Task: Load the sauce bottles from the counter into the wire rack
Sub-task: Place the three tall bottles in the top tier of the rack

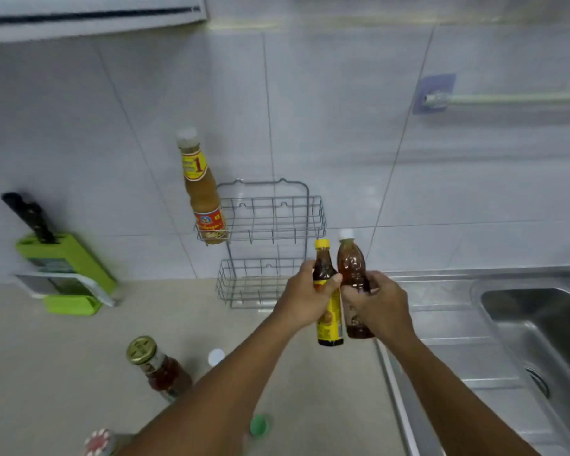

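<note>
A two-tier wire rack [277, 205] hangs on the tiled wall. A tall orange sauce bottle [202, 192] with a white cap stands in the left end of its upper tier. My left hand [305, 299] grips a dark bottle with a yellow cap and yellow label [328, 311]. My right hand [380, 306] grips a brown bottle with a white cap [351, 268]. Both bottles are upright, side by side, in front of the lower tier's right end. On the counter stand a gold-lidded jar of red sauce [158, 366] and several caps partly hidden by my left arm.
A green knife block [69, 268] with a black-handled knife stands at the left on the counter. A steel sink [540, 330] with a drainboard lies to the right. A towel rail [507, 98] is fixed to the wall above it.
</note>
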A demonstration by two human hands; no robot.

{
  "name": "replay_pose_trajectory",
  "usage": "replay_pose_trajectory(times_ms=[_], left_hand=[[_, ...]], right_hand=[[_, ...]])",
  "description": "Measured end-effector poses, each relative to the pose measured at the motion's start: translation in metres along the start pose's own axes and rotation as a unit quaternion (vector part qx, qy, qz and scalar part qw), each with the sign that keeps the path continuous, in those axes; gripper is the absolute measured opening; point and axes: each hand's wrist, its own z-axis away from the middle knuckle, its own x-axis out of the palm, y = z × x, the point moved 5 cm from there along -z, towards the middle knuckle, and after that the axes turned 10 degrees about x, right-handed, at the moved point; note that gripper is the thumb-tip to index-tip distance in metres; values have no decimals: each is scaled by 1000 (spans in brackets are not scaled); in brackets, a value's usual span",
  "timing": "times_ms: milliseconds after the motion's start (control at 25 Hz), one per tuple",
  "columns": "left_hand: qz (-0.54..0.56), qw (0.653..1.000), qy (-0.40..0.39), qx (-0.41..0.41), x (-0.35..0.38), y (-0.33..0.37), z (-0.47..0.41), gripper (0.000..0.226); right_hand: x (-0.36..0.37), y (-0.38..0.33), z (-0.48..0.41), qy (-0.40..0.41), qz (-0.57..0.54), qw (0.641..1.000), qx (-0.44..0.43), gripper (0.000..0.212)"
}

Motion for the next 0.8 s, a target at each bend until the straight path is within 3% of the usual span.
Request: replay_pose_trajectory(times_ms=[200, 360, 560, 800], left_hand=[[-23, 976, 170, 133, -126, 99, -15, 42], [-91, 931, 302, 185, -195, 123, -15, 48], [-124, 928, 305, 176, -202, 91, -31, 48], [-151, 925, 307, 163, -189, 53, -41, 39]], right_hand=[[-13, -137, -8, 49, -91, 983, -154, 30], [5, -201, -18, 16, -99, 968, -228, 37], [53, -208, -38, -58, -60, 974, -211, 47], [88, -189, -60, -121, -29, 974, -187, 41]])
